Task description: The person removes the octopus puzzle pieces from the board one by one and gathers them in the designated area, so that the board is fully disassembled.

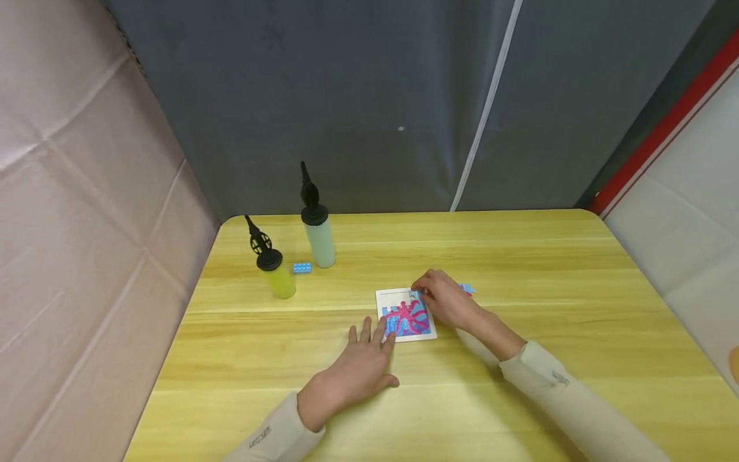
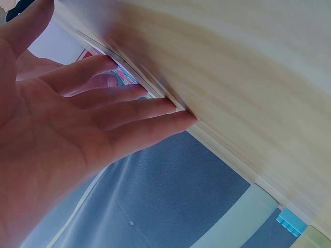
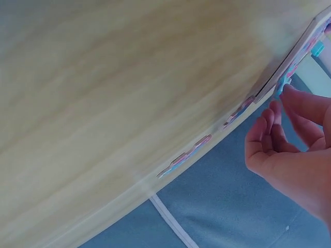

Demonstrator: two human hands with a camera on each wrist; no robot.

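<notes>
A jigsaw puzzle with a pink octopus on blue [image 1: 407,319] lies in a white frame [image 1: 429,337] on the table; its upper-left part shows bare white. My right hand [image 1: 449,303] is over the upper-right corner of the frame. Its thumb and index finger pinch a blue puzzle piece [image 3: 282,87] right at the board's surface, the other fingers curled below in the right wrist view. With fingers spread and nearly straight, my left hand [image 1: 360,367] rests at the lower-left edge of the frame, fingertips [image 2: 187,120] down along it and partly covering the puzzle.
Loose puzzle pieces [image 1: 467,289] lie just beyond the right hand, partly hidden by it. Towards the back left stand a yellow bottle [image 1: 281,282] and a pale green bottle [image 1: 321,245], both with tall black tops. A blue toy brick [image 1: 302,267] sits between them. A grey curtain [image 1: 346,109] hangs behind the table.
</notes>
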